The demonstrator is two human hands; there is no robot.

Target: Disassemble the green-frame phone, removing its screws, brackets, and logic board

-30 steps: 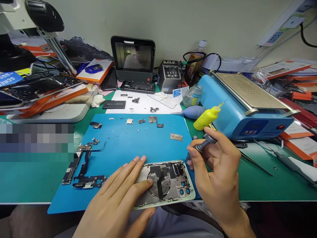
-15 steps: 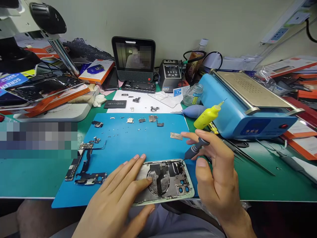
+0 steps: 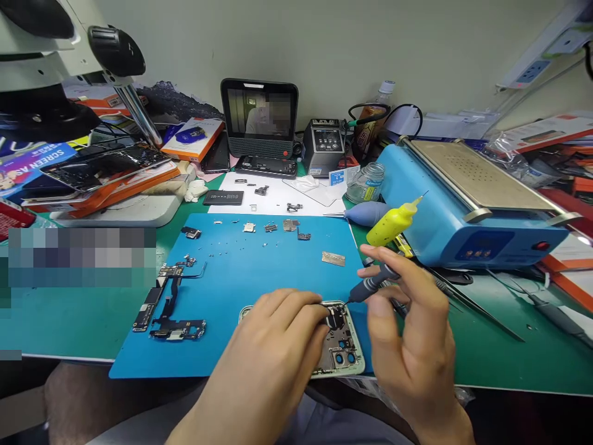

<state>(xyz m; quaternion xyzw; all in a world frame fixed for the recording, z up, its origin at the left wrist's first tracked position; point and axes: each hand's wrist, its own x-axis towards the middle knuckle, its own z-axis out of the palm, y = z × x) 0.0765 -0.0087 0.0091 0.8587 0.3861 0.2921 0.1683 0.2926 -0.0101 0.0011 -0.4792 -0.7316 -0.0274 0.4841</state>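
A phone housing (image 3: 347, 337) with its inside facing up lies at the near edge of the blue mat (image 3: 278, 272). Across its left and middle part rests my left hand (image 3: 273, 346), fingers curled and drawn together, the fingertips close to a black part in the upper section. What lies under that hand is hidden. My right hand (image 3: 412, 334) grips a dark screwdriver (image 3: 368, 288), its tip at the housing's top right corner. Behind the housing is a small metal plate (image 3: 333, 258).
Circuit boards (image 3: 178, 329), tiny screws and small parts lie across the mat's left and back. A battery (image 3: 223, 198) sits on white paper. To the right are a yellow bottle (image 3: 391, 224), tweezers (image 3: 486, 312) and a blue heating machine (image 3: 435, 216). A microscope (image 3: 50, 68) overhangs the left.
My left hand has slid right over the housing and curled its fingers, where before it lay flat. The screwdriver tip stays at the same corner. The view has shifted slightly.
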